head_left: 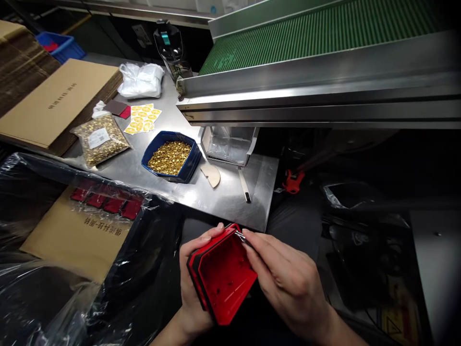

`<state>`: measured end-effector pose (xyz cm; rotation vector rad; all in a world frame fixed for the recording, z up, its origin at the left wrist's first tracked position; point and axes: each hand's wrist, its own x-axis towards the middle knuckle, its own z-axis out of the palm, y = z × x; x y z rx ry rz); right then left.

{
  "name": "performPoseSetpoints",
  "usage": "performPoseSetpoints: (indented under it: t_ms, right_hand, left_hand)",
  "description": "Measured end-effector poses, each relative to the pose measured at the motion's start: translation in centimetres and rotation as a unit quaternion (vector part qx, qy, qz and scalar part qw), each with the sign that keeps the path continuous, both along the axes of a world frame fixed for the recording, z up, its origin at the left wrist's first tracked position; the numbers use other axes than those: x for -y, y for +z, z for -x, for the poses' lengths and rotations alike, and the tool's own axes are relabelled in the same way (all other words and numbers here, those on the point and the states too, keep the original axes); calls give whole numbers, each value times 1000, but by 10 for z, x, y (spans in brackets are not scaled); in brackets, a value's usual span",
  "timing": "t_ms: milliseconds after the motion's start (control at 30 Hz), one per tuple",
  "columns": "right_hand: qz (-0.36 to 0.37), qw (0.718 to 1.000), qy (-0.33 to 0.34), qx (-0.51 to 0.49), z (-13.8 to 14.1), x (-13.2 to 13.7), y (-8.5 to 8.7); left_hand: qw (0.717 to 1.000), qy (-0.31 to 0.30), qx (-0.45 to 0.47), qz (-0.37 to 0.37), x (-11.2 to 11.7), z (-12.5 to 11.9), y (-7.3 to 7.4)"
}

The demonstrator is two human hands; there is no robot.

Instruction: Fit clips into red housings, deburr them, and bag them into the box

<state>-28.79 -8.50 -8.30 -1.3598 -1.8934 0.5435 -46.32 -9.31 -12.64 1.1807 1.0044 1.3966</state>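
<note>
My left hand is wrapped round a red plastic housing with a black band around its edge. The housing is tilted, its hollow inside facing me, with a few small dark spots in it. At its upper corner my right hand pinches a small shiny metal piece between thumb and fingers; its kind is too small to make out. On the metal table beyond my hands stands a blue tray filled with small brass-coloured parts.
A green conveyor belt slopes above the table. A bag of brass parts, yellow stickers, a white-handled tool and a clear bin are on the table. Left, a plastic-lined box holds several red pieces on cardboard.
</note>
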Motion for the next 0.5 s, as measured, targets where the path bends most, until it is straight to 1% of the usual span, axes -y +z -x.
performPoseSetpoints:
  t_ms: [67, 167, 233, 300, 400, 500]
  right_hand:
    - [28, 998, -6, -48, 0, -1, 0]
    - [71, 990, -61, -108, 0, -1, -1]
    - [66, 986, -104, -113, -2, 1, -2]
    - [57, 985, -123, -102, -4, 2, -2]
    - [53, 987, -125, -87, -8, 2, -1]
    - [48, 991, -101, -78, -10, 0, 1]
  left_hand:
    - [1000, -6, 3, 9, -1, 1, -1]
    - [999, 1, 9, 36, -1, 2, -1]
    - [999, 5, 6, 47, -2, 1, 1]
    - [999, 15, 0, 43, -3, 0, 4]
    - [998, 24, -9, 53, -4, -1, 7]
    - [998, 16, -4, 58, -4, 0, 8]
